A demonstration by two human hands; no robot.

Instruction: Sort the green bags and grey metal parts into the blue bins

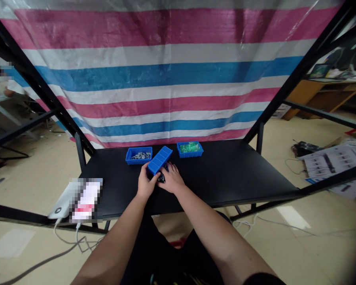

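Note:
Near the middle of the black table, a blue bin (160, 159) is tipped on its side, its ribbed outer face turned up. My left hand (146, 181) grips the bin's lower left end, thumb and fingers closed on it. Beside the bin's open side, my right hand (172, 179) rests low with its fingers apart, over small dark parts (161, 177) that show between the two hands. Whether the right fingers hold any of these parts cannot be seen. Behind stand a blue bin of metal pieces (141, 155) and a blue bin of green pieces (190, 148).
The black table (225, 170) has a striped sheet (166, 75) hanging behind it. On its left end lie a white power bank (65, 198) and a blurred phone (87, 200) with cables. Black frame bars rise at both sides.

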